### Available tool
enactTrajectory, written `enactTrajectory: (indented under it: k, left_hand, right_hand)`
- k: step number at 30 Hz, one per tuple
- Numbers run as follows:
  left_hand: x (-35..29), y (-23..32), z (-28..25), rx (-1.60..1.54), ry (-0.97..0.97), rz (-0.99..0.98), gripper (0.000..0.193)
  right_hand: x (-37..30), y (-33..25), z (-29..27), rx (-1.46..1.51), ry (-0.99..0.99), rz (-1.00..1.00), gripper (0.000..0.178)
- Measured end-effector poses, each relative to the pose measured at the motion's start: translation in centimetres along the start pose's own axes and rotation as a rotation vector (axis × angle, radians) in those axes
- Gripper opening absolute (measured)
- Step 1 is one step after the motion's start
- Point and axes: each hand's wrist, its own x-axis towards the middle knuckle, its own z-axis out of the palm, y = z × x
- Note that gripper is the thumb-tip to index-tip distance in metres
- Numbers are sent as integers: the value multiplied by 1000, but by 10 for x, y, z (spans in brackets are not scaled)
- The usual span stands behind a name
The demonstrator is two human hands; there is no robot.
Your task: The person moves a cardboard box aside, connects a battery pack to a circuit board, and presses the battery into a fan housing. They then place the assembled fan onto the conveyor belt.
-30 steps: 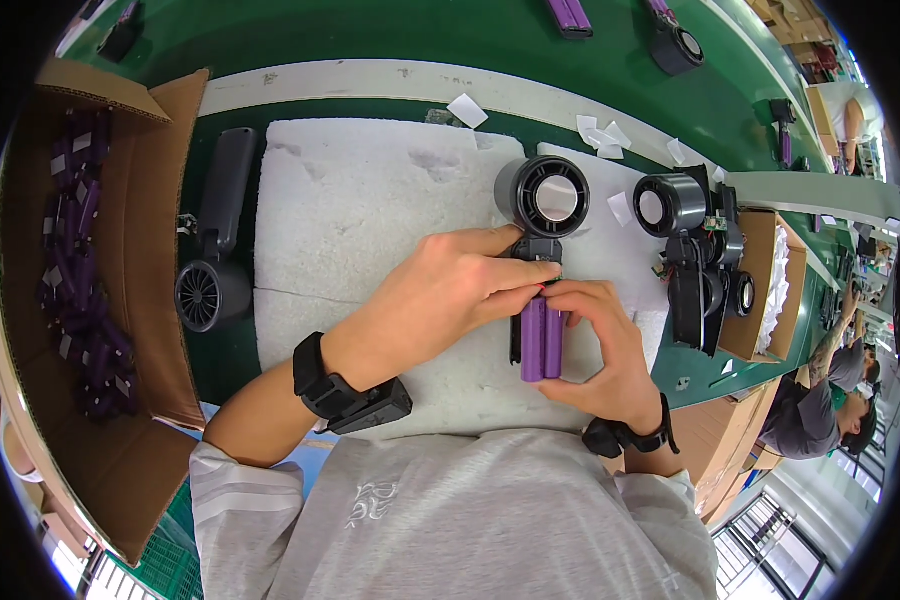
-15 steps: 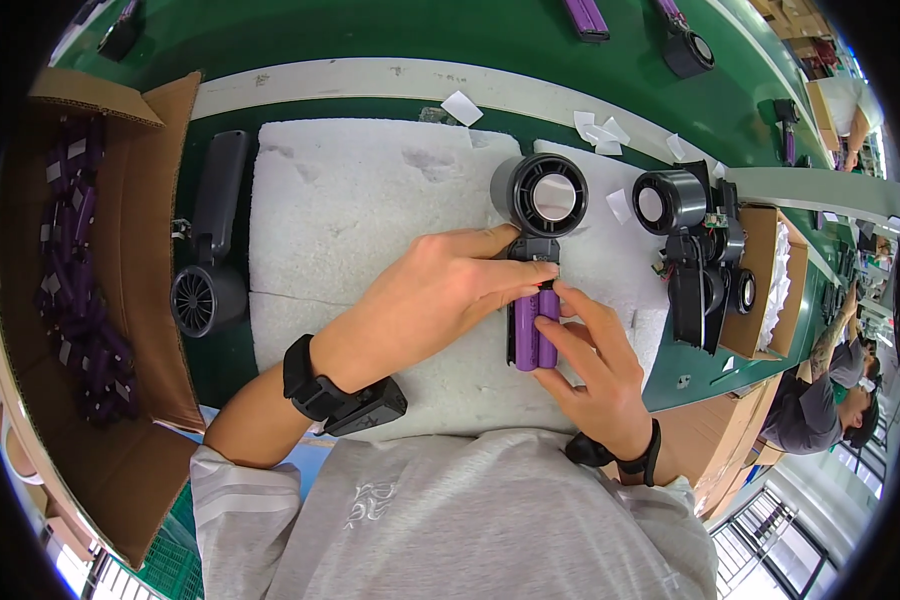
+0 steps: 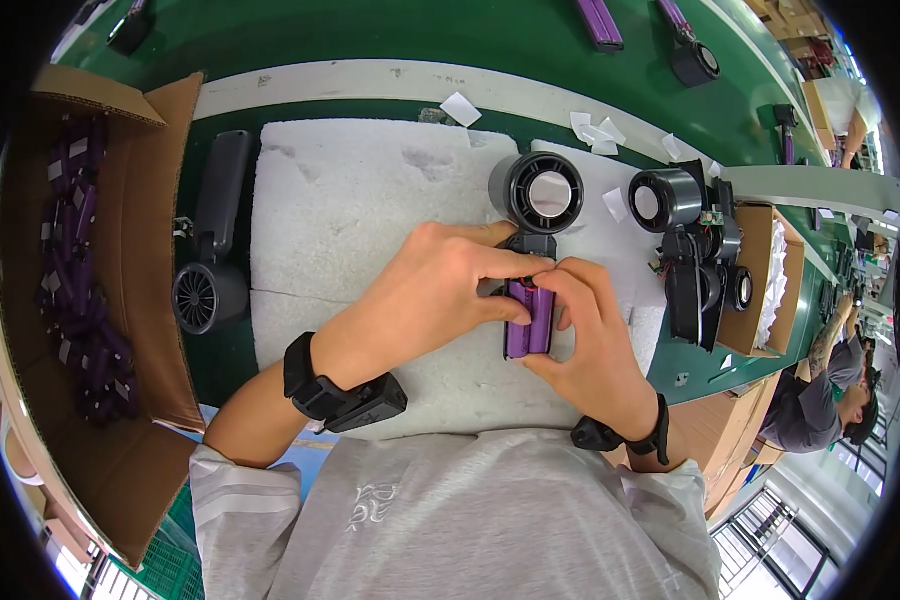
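Note:
On the white foam pad (image 3: 370, 200) lies a handheld fan with a round black head (image 3: 536, 192) turned away from me. A purple two-cell battery pack (image 3: 532, 328) sits along its dark handle, in line with the head. My left hand (image 3: 455, 275) is closed round the neck, its thumb against the upper left of the pack. My right hand (image 3: 590, 335) pinches from the right: fingertips meet the left hand's at the top of the pack, and the thumb presses its lower end. Small red and dark parts at the joint are mostly hidden by fingers.
A carton (image 3: 160, 300) of purple battery packs stands at left, beside an assembled dark fan (image 3: 210, 290). Black fan parts (image 3: 695, 250) are piled at right, near a small carton (image 3: 785, 290). Paper slips (image 3: 598, 133) lie by the white rail (image 3: 370, 75). Another person (image 3: 830, 390) is at far right.
My right fingers have moved up to the top of the pack, and its thumb has slid to the lower end. The fan and pack shifted slightly left. Pieces beyond the rail moved right.

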Motion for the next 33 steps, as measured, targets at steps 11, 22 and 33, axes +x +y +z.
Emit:
enactTrajectory:
  k: [11,22,33]
  left_hand:
    - [-4,-9,4,30,21,8,45]
    - [-1,-17,-2,19,352,28,52]
    - [-1,-33,-1,126,442,50,37]
  right_hand:
    - [-7,2,-2,-343,24,-277,69]
    - [85,9,-21,-566,155,-219,61]
    - [55,0,-96,-772,76,106,67]
